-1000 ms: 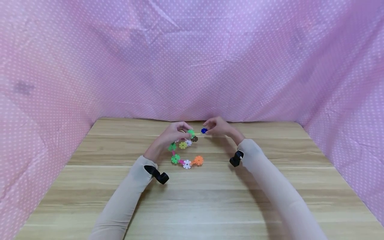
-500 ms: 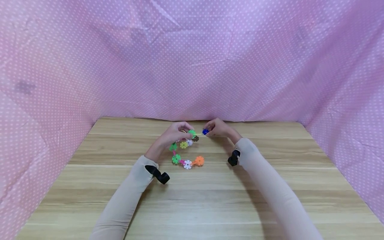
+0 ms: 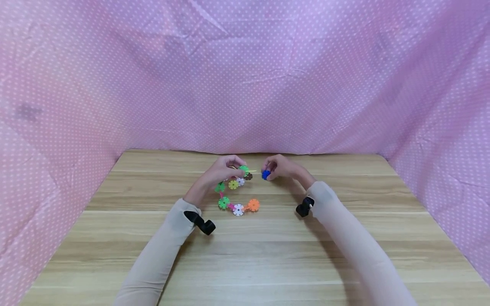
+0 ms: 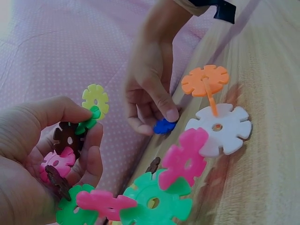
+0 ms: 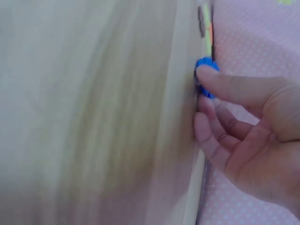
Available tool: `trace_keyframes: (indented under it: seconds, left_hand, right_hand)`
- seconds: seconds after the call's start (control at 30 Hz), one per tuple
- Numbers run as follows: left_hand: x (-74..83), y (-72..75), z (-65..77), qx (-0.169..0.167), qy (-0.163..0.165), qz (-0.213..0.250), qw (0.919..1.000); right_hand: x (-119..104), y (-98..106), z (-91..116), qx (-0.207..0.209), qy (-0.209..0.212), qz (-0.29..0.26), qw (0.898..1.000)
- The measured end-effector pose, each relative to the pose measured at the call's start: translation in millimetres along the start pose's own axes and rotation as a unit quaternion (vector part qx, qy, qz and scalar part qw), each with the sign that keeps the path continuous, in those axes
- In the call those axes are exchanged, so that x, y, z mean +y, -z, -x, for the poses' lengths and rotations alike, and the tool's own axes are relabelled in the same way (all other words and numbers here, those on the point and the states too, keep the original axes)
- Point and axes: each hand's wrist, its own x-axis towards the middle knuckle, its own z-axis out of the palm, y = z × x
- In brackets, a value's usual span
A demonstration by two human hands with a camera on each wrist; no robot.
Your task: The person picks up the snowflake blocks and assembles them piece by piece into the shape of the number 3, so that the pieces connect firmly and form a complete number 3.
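My left hand pinches a green notched flower-shaped disc between thumb and finger. Slotted onto that disc is a yellow one, seen edge-on in the head view. From the same grip a chain of linked discs runs through brown, pink and green pieces, then a white disc, ending in orange ones. A blue disc is pinched between the thumb and fingers of my right hand, a short gap to the right of the yellow disc's edge.
More discs, yellow, white and brown, lie on the wooden table inside the chain's curve. A pink dotted cloth hangs behind the table's far edge and along both sides.
My right hand has drawn the blue disc away from the yellow one, slightly rightward and nearer to me, and turned it. My left hand stays almost still.
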Motion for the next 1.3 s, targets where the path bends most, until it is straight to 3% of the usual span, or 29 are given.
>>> trace_keyframes:
  seconds: [0.33,0.63,0.93,1.3]
  left_hand:
    - [-3.5,0.7,-3.2,-0.003,-0.01,0.007,0.9999]
    - [-2.9,1.2,-3.8,-0.006,-0.002,0.01,0.9999]
    - [-4.4,1.1,-3.9,-0.005,0.0,0.011,0.9999]
    - [-4.8,0.8,-4.6,0.0,0.002,0.004,1.0]
  right_hand:
    - [-2.9,-9.5,17.6,0.055,-0.022,-0.117,0.991]
    - [-23.2,-14.3,31.4,0.103,-0.008,-0.281,0.954]
    - [-29.8,-21.4,34.2,0.116,0.006,-0.33,0.937]
    - [-31.2,-24.7,34.3,0.124,0.004,-0.344,0.931]
